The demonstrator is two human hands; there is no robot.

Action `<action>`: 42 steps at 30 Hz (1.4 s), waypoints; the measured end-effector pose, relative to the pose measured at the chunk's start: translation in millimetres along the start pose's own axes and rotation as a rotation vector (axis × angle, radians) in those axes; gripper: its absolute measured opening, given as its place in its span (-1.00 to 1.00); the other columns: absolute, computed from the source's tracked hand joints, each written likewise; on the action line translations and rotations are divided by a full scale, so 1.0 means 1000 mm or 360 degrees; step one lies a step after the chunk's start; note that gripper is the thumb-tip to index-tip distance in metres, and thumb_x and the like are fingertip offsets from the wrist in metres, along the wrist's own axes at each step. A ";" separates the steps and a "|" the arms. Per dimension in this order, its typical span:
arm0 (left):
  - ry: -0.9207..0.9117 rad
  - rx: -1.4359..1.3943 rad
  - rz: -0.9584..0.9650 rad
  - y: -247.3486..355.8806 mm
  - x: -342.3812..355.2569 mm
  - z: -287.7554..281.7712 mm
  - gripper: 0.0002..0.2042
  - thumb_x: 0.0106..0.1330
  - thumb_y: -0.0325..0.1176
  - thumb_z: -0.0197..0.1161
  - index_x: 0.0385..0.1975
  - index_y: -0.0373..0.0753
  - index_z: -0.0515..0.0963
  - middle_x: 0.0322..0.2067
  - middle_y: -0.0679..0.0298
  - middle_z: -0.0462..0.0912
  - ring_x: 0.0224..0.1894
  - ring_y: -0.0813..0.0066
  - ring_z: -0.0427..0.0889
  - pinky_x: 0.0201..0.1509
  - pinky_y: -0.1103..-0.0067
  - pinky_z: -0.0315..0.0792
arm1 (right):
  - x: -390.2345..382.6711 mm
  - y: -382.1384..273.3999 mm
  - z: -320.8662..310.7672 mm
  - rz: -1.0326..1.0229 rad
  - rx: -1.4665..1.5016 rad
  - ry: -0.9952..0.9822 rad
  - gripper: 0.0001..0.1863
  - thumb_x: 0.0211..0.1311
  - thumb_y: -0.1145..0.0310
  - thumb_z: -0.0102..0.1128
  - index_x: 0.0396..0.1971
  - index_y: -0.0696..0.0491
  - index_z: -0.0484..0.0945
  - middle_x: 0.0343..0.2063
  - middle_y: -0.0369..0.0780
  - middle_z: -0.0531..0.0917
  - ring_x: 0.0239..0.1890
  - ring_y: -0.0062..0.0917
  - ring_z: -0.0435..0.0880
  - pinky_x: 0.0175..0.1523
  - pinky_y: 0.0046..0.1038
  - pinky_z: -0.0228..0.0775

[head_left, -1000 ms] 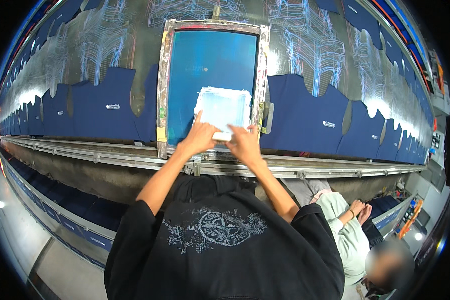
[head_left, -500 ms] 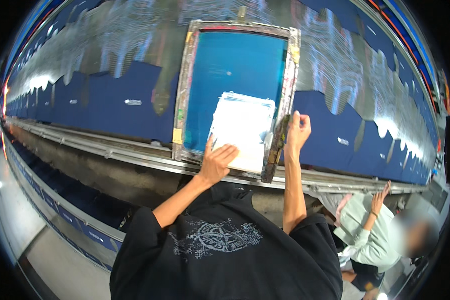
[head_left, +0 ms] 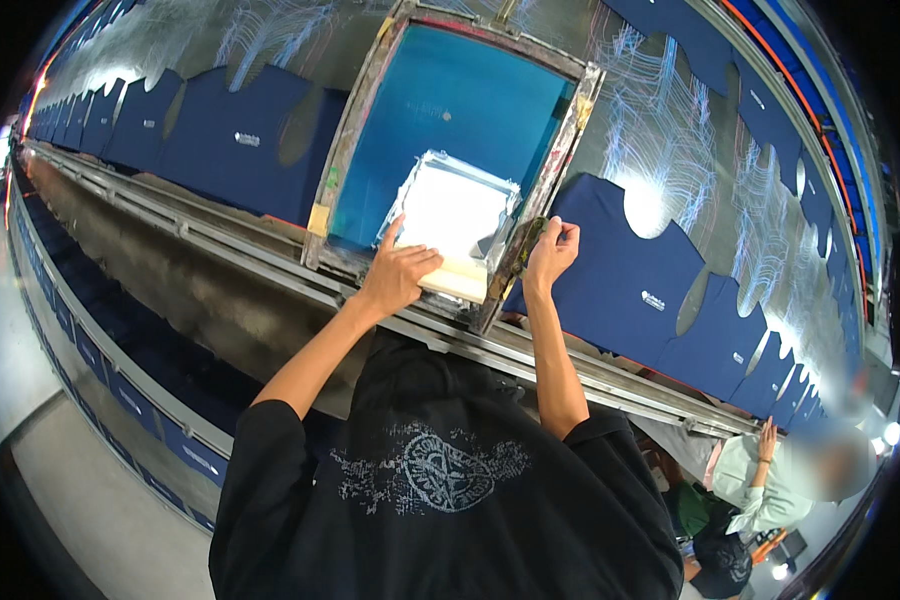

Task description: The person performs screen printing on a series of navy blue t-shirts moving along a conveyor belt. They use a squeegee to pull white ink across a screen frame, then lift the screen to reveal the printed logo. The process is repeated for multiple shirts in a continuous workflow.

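A printing screen (head_left: 490, 90) with teal mesh in a worn, ink-stained frame lies on the long table, tilted to the right. Thick white ink (head_left: 457, 208) covers a squarish patch on its near part. Along that patch's near edge runs a pale, squeegee-like bar (head_left: 462, 279). My left hand (head_left: 400, 275) is closed over the bar's left end, its index finger stretched along the patch's left side. Just beside the frame's dark-stained right rail, my right hand (head_left: 552, 258) has its fingers curled in; what they hold, if anything, is hidden.
Navy fabric pieces (head_left: 620, 265) with small white prints line the table on both sides of the screen. A metal rail (head_left: 185, 232) edges the table near me. At the lower right, another person in a pale green top (head_left: 765, 495) stands by the table.
The whole view has turned, so the screen looks more tilted and sits further left. Both hands keep nearly the same places on and beside it. The other person's hand stays at the table edge.
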State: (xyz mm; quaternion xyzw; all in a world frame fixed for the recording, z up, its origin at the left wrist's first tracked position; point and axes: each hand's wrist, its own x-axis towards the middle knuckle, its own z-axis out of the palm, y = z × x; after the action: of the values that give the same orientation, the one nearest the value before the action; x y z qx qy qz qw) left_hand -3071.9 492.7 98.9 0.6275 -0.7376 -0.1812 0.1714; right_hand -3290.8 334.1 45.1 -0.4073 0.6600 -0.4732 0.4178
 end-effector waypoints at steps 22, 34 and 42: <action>-0.0483 -0.0187 0.0106 -0.060 0.088 -0.017 -0.84 0.13 -0.33 0.39 -0.29 0.01 0.79 -0.56 0.13 0.73 -0.32 0.19 0.78 0.63 0.07 -0.12 | -0.074 -0.048 0.048 -0.1070 -0.1391 -0.1109 -0.90 0.05 0.54 0.30 -0.45 0.04 0.57 -0.61 -0.17 0.64 -0.47 -0.22 0.69 -0.21 -0.19 0.44; -0.0440 -0.0118 0.0198 -0.073 0.148 -0.032 -0.94 0.10 -0.40 0.33 -0.51 -0.03 0.71 -0.56 0.15 0.72 -0.38 0.14 0.72 0.61 0.02 -0.09 | -0.024 -0.062 0.073 -0.1123 -0.1440 -0.1093 -0.89 0.04 0.55 0.26 -0.48 -0.01 0.56 -0.61 -0.16 0.65 -0.50 -0.22 0.63 -0.10 -0.22 0.32; -0.0741 -0.0062 0.0002 -0.053 0.102 -0.044 -0.68 -0.02 -0.46 0.34 -0.23 -0.02 0.80 -0.50 0.15 0.77 -0.20 0.24 0.79 0.66 0.06 -0.26 | -0.075 -0.088 0.010 -0.0824 -0.1172 -0.0695 -0.57 0.17 0.22 0.48 -0.01 0.07 0.64 -0.14 -0.12 0.73 -0.01 -0.33 0.67 0.18 -0.15 0.29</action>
State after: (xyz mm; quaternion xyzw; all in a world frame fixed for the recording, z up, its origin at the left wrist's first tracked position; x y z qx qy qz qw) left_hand -3020.8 381.5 114.2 0.5648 -0.7540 -0.3352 0.0090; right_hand -3244.6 382.0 140.4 -0.7677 0.5578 -0.2007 0.2436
